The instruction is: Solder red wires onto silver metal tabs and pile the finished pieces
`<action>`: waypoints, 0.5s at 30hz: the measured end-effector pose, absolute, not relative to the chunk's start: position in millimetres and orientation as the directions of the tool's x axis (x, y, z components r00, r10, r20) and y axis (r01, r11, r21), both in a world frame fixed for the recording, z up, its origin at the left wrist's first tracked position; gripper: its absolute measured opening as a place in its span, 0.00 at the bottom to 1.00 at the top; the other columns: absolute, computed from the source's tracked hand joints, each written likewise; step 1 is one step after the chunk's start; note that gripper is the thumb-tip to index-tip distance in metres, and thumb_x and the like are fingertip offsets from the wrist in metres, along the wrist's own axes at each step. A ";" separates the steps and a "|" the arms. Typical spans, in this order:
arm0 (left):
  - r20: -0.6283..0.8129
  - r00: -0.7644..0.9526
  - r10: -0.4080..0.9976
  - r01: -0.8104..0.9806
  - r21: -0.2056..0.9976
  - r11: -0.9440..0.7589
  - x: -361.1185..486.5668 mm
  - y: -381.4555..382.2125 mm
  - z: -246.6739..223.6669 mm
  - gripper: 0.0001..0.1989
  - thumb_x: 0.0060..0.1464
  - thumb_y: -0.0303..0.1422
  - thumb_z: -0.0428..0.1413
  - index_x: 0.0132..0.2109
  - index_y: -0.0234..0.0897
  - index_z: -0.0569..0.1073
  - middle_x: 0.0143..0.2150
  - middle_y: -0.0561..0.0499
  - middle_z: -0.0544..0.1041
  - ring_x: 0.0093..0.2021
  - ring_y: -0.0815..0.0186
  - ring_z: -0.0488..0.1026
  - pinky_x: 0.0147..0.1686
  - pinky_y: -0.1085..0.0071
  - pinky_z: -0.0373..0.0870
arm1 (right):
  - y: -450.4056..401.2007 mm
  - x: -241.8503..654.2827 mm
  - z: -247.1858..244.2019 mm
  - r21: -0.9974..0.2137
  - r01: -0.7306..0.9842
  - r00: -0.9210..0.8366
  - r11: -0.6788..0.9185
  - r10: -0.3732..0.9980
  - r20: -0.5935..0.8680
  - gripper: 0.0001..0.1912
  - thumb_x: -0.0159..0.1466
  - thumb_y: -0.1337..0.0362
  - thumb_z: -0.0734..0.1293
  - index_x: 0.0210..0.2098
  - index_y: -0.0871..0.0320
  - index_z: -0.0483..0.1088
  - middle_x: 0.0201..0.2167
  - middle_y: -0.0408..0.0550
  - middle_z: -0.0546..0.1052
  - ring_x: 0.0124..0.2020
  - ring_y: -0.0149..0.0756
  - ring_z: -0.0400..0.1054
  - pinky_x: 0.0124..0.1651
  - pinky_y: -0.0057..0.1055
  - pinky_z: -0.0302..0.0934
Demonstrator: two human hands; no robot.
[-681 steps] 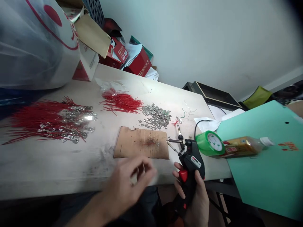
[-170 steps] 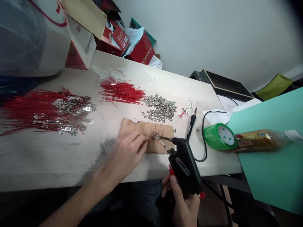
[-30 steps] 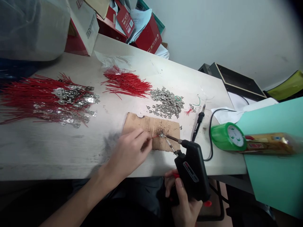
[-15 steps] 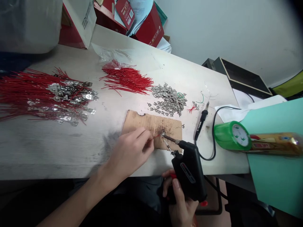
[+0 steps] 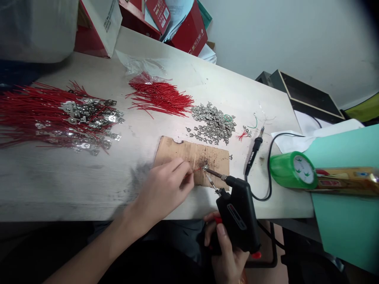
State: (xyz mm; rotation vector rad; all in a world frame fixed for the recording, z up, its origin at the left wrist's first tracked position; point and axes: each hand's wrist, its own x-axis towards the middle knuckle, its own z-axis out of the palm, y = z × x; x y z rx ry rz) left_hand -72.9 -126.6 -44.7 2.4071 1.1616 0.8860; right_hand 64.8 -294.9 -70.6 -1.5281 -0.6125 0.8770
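Observation:
My left hand (image 5: 173,181) is closed in a pinch on a short red wire (image 5: 197,169) over a scorched piece of cardboard (image 5: 174,152). At the wire's far end lies a small metal terminal (image 5: 204,168), touched by the tip of a black soldering gun (image 5: 237,213). My right hand (image 5: 226,248) wraps round the gun's handle, with a finger by its red trigger. Behind the cardboard lie a heap of loose metal terminals (image 5: 216,124) and a pile of red wires (image 5: 162,96). Wires joined to terminals (image 5: 59,114) fill the left side.
A soldering iron (image 5: 254,154) with a black cord lies on the right of the table (image 5: 74,189). Beyond it stand a green tape roll (image 5: 291,170) and a dark open box (image 5: 308,94). Red boxes (image 5: 189,31) line the back, beside a plastic bag (image 5: 139,65).
The whole view has shifted slightly. Both hands keep their grips, and the gun's tip stays at the terminal.

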 end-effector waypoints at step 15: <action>0.386 0.477 0.789 0.583 0.533 -0.613 -73.4 -127.2 -43.6 0.08 0.62 0.25 0.53 0.33 0.37 0.71 0.31 0.54 0.72 0.31 0.69 0.70 0.33 0.69 0.67 | -296.7 68.4 -78.5 -0.996 -0.046 0.554 -0.071 0.828 -0.085 0.10 0.71 0.61 0.65 0.44 0.58 0.77 0.35 0.50 0.81 0.20 0.28 0.67 0.26 0.30 0.59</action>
